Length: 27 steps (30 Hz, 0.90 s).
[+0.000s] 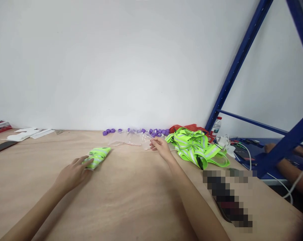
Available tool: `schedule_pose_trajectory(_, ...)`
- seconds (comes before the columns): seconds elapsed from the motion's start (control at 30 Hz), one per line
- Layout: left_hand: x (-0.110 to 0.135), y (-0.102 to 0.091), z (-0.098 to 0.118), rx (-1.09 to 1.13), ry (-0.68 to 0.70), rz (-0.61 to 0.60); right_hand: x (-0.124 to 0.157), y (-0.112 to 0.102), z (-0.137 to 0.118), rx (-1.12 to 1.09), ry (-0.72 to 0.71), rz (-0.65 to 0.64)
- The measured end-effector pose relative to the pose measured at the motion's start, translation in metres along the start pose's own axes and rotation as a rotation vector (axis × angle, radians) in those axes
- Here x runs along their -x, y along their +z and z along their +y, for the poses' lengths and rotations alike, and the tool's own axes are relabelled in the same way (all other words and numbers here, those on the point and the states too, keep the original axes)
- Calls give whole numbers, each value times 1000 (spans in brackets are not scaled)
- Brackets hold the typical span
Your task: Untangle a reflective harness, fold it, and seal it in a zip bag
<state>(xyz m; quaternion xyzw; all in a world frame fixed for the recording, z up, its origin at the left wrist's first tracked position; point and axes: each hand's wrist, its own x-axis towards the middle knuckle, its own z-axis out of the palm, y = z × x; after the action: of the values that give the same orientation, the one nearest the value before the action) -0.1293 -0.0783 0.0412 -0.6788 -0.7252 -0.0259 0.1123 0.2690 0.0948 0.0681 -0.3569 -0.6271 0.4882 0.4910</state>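
My left hand (74, 172) has its fingers over the near end of a folded lime-green reflective strap (98, 156), which looks wrapped in clear plastic; the thumb is mostly hidden. Further right, my right hand (161, 147) reaches toward the back of the table, thumb and fingertips pinched at the edge of a clear plastic bag (146, 139). More clear bags (126, 138) lie flat just left of it. Right beside that hand spreads a tangled heap of lime-green reflective straps (191, 144) with silver stripes.
Several purple rolls (158, 133) line the wall behind the bags. Red fabric (191, 127) and a water bottle (216, 126) stand behind the heap. A blurred dark object (228, 201) lies front right, near a blue metal frame (231, 77). Another person's arm (289, 167) shows beyond it. White papers (28, 134) lie left.
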Motion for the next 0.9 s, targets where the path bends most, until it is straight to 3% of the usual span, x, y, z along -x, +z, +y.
schedule_pose_trajectory(0.13,-16,-6,-6,-9,-133,-86,1,8,19,39,27,-10)
schedule_pose_trajectory(0.33,-47,-6,0,-42,-165,-103,14,34,49,131,26,-53)
schedule_pose_trajectory(0.63,-96,20,1,27,-255,-7,30,48,63,288,-44,-137)
schedule_pose_trajectory(0.9,-114,43,3,157,-300,58,29,49,67,349,-37,-146)
